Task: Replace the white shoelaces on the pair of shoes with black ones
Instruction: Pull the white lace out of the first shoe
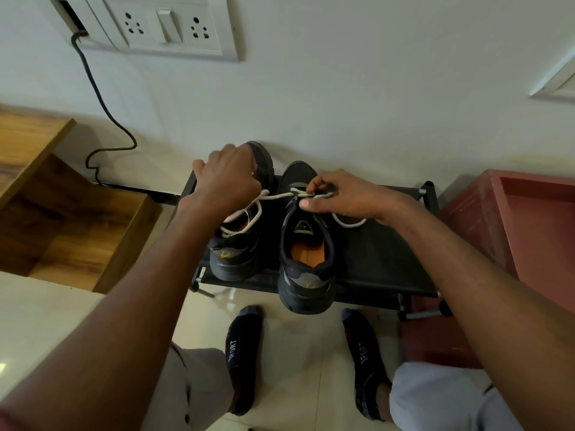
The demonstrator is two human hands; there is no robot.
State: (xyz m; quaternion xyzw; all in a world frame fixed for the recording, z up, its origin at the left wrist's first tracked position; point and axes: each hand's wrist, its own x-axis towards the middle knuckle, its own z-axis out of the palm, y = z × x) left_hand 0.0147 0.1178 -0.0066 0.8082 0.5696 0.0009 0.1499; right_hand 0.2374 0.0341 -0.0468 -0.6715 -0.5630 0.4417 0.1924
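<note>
A low black fabric-topped rack (373, 253) on pale glossy floor tiles carries two black mesh sports shoes with orange insoles, the left shoe (236, 244) and the right shoe (306, 259), heels nearest. The left hand (228, 178) curls over the left shoe's front, gripping its white woven lace (249, 217); the right hand (345, 194) pinches the right shoe's white lace (345, 220). Dark socks (241, 353) read "SPORT". The toes are hidden.

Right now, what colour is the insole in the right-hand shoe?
Orange, seen through the shoe's opening in the head view.
</note>
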